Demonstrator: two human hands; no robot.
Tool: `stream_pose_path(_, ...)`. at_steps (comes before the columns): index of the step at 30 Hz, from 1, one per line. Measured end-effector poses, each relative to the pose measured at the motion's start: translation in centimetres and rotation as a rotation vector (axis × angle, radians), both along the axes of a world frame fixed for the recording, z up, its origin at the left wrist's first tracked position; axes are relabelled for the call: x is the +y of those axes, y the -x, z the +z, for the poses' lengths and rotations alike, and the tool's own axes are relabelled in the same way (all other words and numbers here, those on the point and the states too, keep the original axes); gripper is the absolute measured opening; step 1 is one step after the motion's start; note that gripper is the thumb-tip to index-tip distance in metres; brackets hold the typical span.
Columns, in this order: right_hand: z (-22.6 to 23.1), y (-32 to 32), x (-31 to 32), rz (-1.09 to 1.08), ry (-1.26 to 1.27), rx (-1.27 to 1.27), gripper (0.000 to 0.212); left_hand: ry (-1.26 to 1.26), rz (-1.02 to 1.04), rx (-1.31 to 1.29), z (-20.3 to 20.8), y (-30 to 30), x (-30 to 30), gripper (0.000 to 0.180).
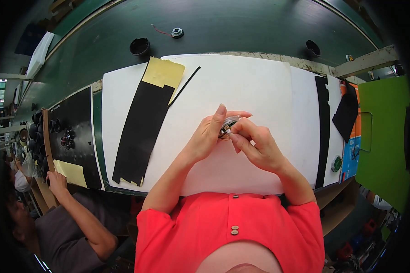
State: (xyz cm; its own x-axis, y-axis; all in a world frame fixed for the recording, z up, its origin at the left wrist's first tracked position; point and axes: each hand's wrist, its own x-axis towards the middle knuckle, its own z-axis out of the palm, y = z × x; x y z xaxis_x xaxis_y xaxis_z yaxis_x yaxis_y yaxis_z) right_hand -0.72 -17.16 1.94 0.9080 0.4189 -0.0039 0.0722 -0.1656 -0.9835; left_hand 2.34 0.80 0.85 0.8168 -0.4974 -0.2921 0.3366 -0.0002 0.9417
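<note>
Over the middle of a white sheet, I have a small round part with clear plastic and what looks like circuitry inside; its exact kind cannot be made out. My left hand is closed around it, thumb pointing up along its side. My right hand pinches at the part's near right edge, where a small pale bit shows between the fingertips. To the left lies a black adhesive-type sheet with a yellow backing exposed at its far end. Beside that rests a thin black strip.
Beyond the sheet on the green table stand a black cup, a small round component with a red wire, and another black cup. A green panel is at right. At left, a co-worker's hand rests by a black board.
</note>
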Motion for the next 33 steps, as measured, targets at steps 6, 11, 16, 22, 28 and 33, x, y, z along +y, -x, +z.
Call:
stream_pose_path(6, -0.12, 0.09, 0.01, 0.001, -0.010, -0.010, 0.008, 0.053, -0.010, 0.006, 0.10, -0.03, 0.05, 0.086)
stream_pose_path(11, -0.02, 0.03, 0.11, 0.007, -0.020, -0.023, 0.007, 0.058, -0.021, 0.000, -0.10, -0.01, 0.19, 0.085)
stream_pose_path(16, -0.08, 0.02, 0.08, 0.005, -0.019, -0.010, 0.006, 0.128, -0.051, 0.003, -0.19, -0.24, 0.46, 0.080)
stream_pose_path(22, 0.26, -0.04, -0.02, 0.023, 0.008, 0.045, 0.006, 0.078, -0.043, 0.008, 0.12, -0.07, 0.28, 0.082)
stream_pose_path(28, -0.03, 0.07, -0.13, 0.017, -0.014, 0.035, 0.006, 0.173, -0.070, 0.012, -0.06, -0.13, 0.50, 0.078)
stream_pose_path(33, -0.03, 0.01, -0.20, 0.028, -0.014, 0.041, 0.007, 0.180, -0.067, 0.036, 0.09, -0.07, 0.53, 0.078)
